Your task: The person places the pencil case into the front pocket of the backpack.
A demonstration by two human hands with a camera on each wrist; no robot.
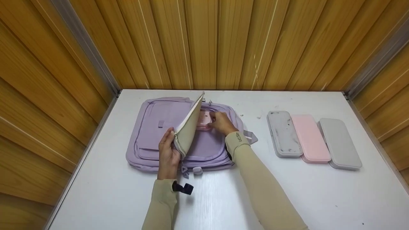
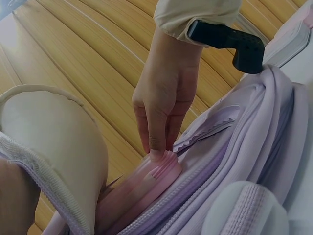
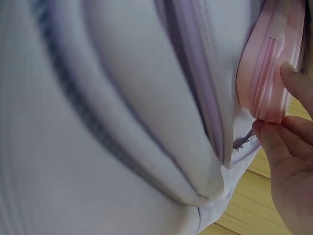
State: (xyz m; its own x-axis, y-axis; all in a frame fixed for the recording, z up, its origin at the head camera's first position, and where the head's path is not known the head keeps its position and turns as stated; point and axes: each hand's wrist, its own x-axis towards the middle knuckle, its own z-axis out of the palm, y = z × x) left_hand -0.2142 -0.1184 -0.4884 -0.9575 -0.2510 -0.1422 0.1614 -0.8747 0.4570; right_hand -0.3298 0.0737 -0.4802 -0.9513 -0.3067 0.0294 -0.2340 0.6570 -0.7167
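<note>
A lilac backpack (image 1: pixel 166 111) lies on the white table with its unzipped front pocket flap (image 1: pixel 188 134) lifted, showing a cream lining. My left hand (image 1: pixel 168 155) holds the flap's edge, thumb on the lining side. At the pocket opening, my right hand (image 1: pixel 222 123) pinches the end of a pink pencil case (image 1: pixel 203 120) between thumb and fingers. In the right wrist view, a ridged, zipper-like strip runs along the side of this case (image 3: pixel 266 73). Its lower part sits within the pocket in the left wrist view, partly behind the flap.
Side by side on the table's right lie a smudged grey pencil box (image 1: pixel 284 134), a pink pencil box (image 1: pixel 310 137) and a plain grey pencil box (image 1: pixel 340 143). A wood-slat wall (image 1: pixel 233 44) stands behind the table (image 1: pixel 96 188), with more slats at both sides.
</note>
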